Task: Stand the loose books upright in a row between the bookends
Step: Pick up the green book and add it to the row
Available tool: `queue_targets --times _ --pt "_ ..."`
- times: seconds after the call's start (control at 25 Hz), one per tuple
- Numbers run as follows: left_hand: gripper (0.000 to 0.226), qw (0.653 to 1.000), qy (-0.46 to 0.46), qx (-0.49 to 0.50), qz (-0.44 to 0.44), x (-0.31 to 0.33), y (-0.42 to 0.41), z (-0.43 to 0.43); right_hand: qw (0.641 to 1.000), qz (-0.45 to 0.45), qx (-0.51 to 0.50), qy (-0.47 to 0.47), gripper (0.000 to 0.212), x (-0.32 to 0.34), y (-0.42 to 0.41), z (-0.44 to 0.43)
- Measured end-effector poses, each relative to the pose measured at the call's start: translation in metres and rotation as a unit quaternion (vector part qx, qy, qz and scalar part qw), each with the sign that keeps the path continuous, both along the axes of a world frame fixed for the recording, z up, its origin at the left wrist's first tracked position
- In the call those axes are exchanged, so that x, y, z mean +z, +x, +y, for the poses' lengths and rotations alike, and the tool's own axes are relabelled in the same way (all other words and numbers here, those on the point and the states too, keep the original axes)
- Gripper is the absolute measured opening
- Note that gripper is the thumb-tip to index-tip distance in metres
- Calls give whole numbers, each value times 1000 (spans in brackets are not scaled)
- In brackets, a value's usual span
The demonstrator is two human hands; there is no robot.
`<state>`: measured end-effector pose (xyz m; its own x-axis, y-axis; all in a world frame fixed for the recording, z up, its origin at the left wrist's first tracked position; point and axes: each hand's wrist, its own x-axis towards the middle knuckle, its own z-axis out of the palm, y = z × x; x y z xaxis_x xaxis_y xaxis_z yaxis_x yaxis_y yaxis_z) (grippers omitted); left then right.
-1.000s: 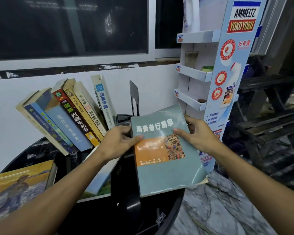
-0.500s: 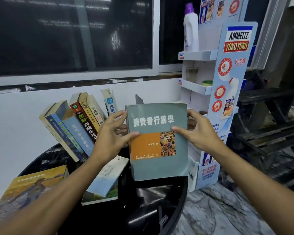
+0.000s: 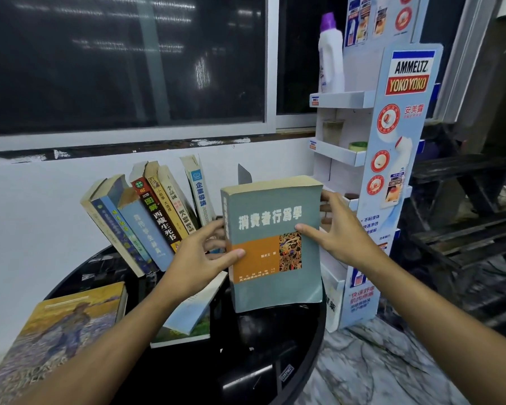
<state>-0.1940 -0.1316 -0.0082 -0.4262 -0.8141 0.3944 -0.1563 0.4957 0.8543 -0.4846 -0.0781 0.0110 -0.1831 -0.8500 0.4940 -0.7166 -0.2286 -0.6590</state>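
— While both hands are on that one book, how far along would you say this is?

— About halfway, by my guess. A row of paperbacks (image 3: 146, 223) is up at the back of the glossy black round surface (image 3: 246, 361), but it leans hard to the left, nowhere near upright.

— And the one being handled?

— The grey-green paperback with an orange panel (image 3: 275, 244) is upright, cover facing us, right of the row and in front of the dark metal bookend (image 3: 244, 174). The left hand (image 3: 199, 258) pinches its spine edge, thumb on the cover, fingers behind. The right hand (image 3: 339, 235) grips the opposite edge likewise. Whether its foot touches the surface, I can't tell.

— What's left?

— Turn it spine-out into the gap and straighten the leaners. Then fetch the two lying flat: a sky-and-grass covered book (image 3: 187, 317) under the left wrist, and a large yellow painted-cover book (image 3: 70, 325) at the near left. I see only one bookend.

— Anything in the way?

— The white cardboard display stand (image 3: 403, 171) crowds the right side, just beside the surface, with a white purple-capped bottle (image 3: 330, 62) on its top shelf. A swung elbow could catch it.
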Motion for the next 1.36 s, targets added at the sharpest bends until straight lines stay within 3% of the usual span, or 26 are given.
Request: queue_targets --times 0.12,0.2,0.28,0.48,0.6,0.76,0.92,1.24,1.36 --pt "58 999 -25 15 -14 -3 -3 6 981 17 -104 -161 61 4 19 12" --pt "52 999 -36 29 -1 -2 -5 14 970 52 -87 -222 38 11 41 23" --pt "53 998 -45 41 9 -2 -7 23 979 73 -42 -188 33 13 61 30" --pt "66 995 -74 61 22 -6 -16 43 992 92 -22 -86 70 17 98 41" --pt "66 993 -93 68 17 -10 -21 55 991 108 -45 -63 77 22 109 49" --pt "62 989 -135 56 -16 -18 -28 66 987 115 -88 -68 70 33 111 56" --pt "77 982 -182 35 -31 -24 -40 77 984 121 -124 -44 68 42 102 60" --pt "77 985 -173 -5 -17 -31 -53 83 976 134 -163 -55 48 49 92 63" --pt "66 987 -160 -27 -11 -24 -46 88 975 137 -161 -73 46 52 92 64"
